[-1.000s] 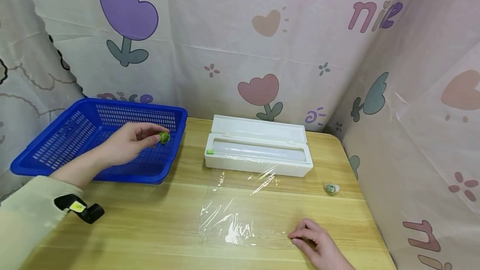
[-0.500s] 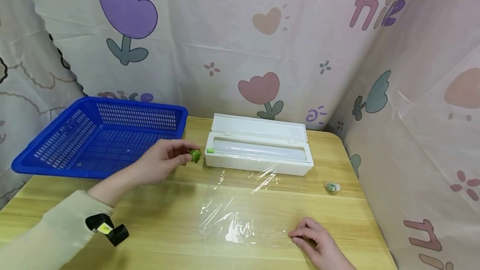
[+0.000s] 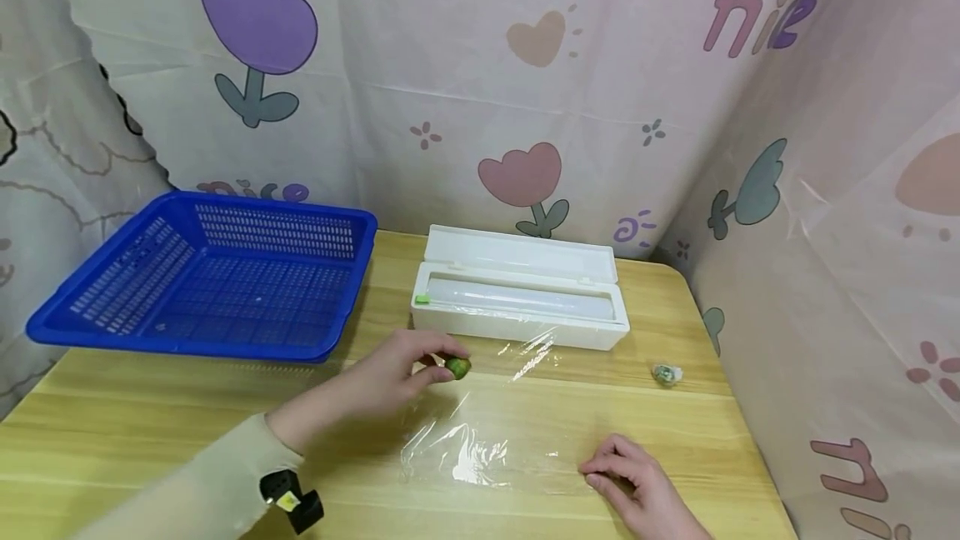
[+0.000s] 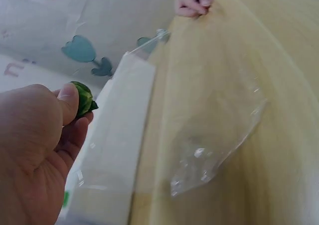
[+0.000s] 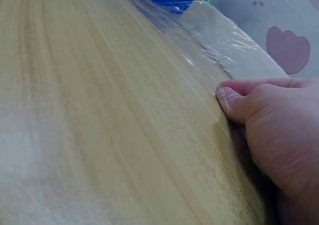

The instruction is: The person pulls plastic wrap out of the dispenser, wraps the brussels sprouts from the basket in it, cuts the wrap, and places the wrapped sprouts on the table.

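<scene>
Between thumb and fingers, my left hand (image 3: 401, 369) pinches a small green Brussels sprout (image 3: 457, 367). The sprout (image 4: 83, 99) is held above the left part of a sheet of clear cling film (image 3: 480, 432). That film runs forward over the table from a white dispenser box (image 3: 517, 327), its lid (image 3: 521, 253) raised. At the near right corner of the sheet, my right hand (image 3: 637, 482) pinches the film's edge; the right wrist view shows the film (image 5: 199, 68) stretched away from the thumb and forefinger of that hand (image 5: 279, 115).
A blue plastic basket (image 3: 352, 290) stands at the left, with tiny bits on its bottom. Toward the right edge of the wooden table (image 3: 697, 440) lies a small green item in clear wrap (image 3: 666, 374). Printed cloth hangs behind and at the right.
My left hand has carried the Brussels sprout from above the basket rightward and toward me, over the film. The right hand has kept its place at the film's corner.
</scene>
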Available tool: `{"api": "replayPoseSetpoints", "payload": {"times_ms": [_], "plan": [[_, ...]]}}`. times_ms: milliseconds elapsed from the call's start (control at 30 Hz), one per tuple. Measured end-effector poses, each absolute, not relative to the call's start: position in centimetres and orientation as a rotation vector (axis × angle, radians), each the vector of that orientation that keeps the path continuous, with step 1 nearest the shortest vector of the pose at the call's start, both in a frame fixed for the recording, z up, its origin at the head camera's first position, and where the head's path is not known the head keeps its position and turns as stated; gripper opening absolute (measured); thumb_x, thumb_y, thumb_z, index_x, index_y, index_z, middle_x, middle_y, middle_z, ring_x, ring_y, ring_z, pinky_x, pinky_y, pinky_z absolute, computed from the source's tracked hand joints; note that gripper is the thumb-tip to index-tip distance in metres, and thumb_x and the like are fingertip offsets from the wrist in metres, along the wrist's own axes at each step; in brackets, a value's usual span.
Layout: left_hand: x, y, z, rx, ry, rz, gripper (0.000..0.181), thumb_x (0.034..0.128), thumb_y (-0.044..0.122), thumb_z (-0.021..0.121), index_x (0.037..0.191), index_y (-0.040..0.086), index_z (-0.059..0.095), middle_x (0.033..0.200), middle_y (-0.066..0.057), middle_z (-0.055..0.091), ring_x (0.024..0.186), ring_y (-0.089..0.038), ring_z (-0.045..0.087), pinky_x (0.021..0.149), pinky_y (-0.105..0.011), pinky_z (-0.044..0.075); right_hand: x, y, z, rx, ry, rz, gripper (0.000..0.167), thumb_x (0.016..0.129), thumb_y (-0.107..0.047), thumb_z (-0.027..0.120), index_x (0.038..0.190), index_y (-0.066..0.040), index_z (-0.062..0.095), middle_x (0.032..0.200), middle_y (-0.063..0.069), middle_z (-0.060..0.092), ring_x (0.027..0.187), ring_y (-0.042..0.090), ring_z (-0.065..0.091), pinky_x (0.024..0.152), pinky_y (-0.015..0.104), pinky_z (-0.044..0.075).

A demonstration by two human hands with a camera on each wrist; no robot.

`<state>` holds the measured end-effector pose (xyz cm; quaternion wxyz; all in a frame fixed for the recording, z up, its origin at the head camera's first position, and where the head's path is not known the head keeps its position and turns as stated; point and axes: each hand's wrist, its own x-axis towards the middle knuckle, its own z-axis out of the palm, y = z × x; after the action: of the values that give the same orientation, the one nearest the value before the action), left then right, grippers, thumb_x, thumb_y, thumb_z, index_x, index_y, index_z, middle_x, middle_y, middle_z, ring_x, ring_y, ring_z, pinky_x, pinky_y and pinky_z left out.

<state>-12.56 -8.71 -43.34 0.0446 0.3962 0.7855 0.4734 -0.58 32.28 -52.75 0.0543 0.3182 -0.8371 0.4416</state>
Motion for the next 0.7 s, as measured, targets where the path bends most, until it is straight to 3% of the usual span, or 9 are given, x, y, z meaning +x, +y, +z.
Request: {"api": "replayPoseSetpoints", "payload": {"times_ms": [400, 700], "plan": [[-11.0, -4.6, -46.2, 1.329, 2.223, 1.417, 0.030, 0.0946, -0.002, 0.074, 0.125, 0.000, 0.072, 0.114, 0.000, 0.073, 0.104, -0.008, 0.066, 0.089, -0.026, 0.058, -0.5, 32.2, -52.8, 0.993, -2.526, 1.343, 0.035, 0.093, 0.010, 0.074, 0.115, -0.016, 0.078, 0.105, -0.005, 0.063, 0.085, 0.008, 0.058, 0.069, 0.018, 0.051], [-9.8, -2.8, -47.6, 1.343, 2.211, 1.168, 0.025, 0.1013, 0.004, 0.068, 0.126, 0.007, 0.071, 0.120, 0.007, 0.070, 0.108, -0.001, 0.062, 0.093, -0.018, 0.053, -0.5, 32.2, -52.5, 0.968, -2.550, 1.300, 0.036, 0.093, 0.010, 0.075, 0.114, -0.019, 0.078, 0.105, -0.007, 0.063, 0.088, 0.008, 0.059, 0.072, 0.019, 0.051]]}}
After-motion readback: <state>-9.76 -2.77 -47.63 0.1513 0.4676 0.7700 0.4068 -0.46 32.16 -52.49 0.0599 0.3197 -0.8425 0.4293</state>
